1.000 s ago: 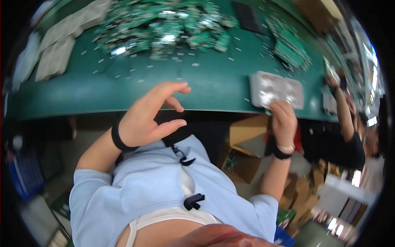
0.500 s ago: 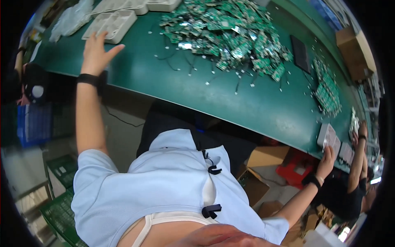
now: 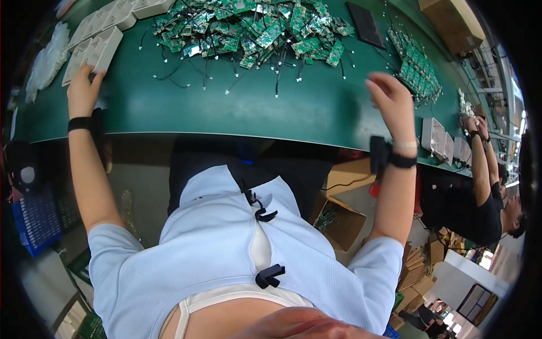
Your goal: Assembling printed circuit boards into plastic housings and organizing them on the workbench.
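My left hand (image 3: 84, 93) is at the far left of the table, its fingers over the near end of a pale compartment tray (image 3: 103, 51) and its thumb by the tray's corner. The tray's compartments look bare. Over the right part of the table hovers my right hand (image 3: 393, 107), fingers loosely bent, thumb and forefinger apart, with nothing visible in it. Beyond it, between the two hands, spreads a large heap of green circuit boards (image 3: 268, 34) with short black cables and white plugs.
More pale trays (image 3: 118, 14) and a clear plastic bag (image 3: 48, 62) are at the far left. Toward the right lie a black flat slab (image 3: 366, 24), rows of circuit boards (image 3: 418, 65) and another pale tray (image 3: 433, 135). A co-worker in black (image 3: 474, 203) works farther right; a cardboard box (image 3: 451, 22) stands behind.
My right hand has left the pale tray at the right and come inward over the table. My left thumb has drawn closer to the left tray. The whole view has turned.
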A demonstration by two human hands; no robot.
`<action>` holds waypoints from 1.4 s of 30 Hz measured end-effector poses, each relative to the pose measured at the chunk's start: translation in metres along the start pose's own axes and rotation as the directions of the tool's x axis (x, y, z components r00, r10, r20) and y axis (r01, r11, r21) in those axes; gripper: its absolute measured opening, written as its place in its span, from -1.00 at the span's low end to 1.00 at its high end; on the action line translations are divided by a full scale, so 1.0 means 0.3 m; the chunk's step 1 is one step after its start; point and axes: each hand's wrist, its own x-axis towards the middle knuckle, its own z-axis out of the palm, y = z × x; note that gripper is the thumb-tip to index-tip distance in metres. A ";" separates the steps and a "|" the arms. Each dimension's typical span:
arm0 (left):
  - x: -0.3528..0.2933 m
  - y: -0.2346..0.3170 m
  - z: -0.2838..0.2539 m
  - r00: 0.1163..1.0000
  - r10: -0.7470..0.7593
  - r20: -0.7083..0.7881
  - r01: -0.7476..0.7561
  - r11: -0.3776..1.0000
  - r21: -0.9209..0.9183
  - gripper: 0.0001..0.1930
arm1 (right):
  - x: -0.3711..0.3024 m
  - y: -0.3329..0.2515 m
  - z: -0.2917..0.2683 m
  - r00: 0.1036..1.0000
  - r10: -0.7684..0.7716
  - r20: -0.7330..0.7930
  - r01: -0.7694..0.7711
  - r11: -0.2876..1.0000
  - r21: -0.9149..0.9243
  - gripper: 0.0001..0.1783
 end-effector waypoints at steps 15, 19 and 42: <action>-0.395 0.603 -0.496 0.743 0.624 -0.244 -0.546 0.352 -0.760 -0.68 | 0.159 -0.002 -0.010 0.994 0.103 0.046 -0.113 0.927 0.358 -0.83; -0.404 0.809 -0.444 0.602 0.763 -0.233 -0.510 0.144 -0.848 -0.69 | 0.070 0.110 -0.212 0.972 0.220 0.079 -0.234 0.919 0.318 -0.87; -0.417 1.145 -0.317 0.634 0.731 -0.251 -0.624 0.293 -0.724 -0.75 | -0.220 0.196 -0.090 0.953 0.283 -0.110 -0.302 0.920 -0.248 -0.59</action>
